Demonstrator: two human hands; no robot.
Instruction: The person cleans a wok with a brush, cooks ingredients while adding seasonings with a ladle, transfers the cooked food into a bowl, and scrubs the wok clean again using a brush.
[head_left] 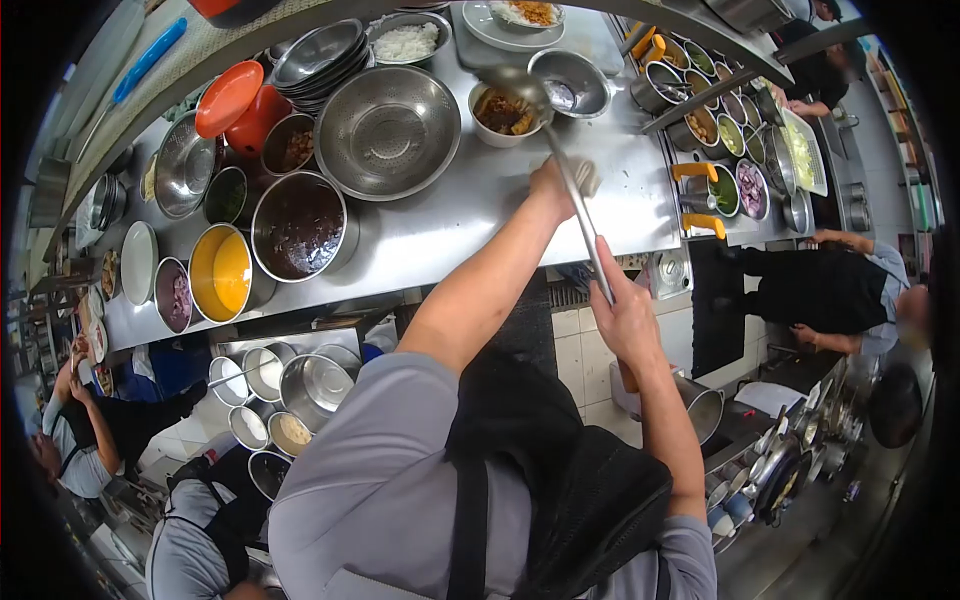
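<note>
My right hand [622,305] is closed around the long handle of a metal ladle [577,190], which slants up and to the left. The ladle's bowl hangs over a white bowl [497,138] of dark brown saucy food and partly covers it. My left hand [556,187] reaches over the steel counter, just beside the ladle handle. Motion smears its fingers, and a pale blurred shape shows at them; I cannot make out what it is. An empty-looking steel bowl [570,82] stands right of the white bowl.
On the counter [630,205] stand a large perforated steel bowl [388,132], a pot of dark sauce [300,226], a pot of orange liquid [222,274] and an orange bowl [230,100]. Several ingredient tins [752,190] line the right. Co-workers stand on both sides.
</note>
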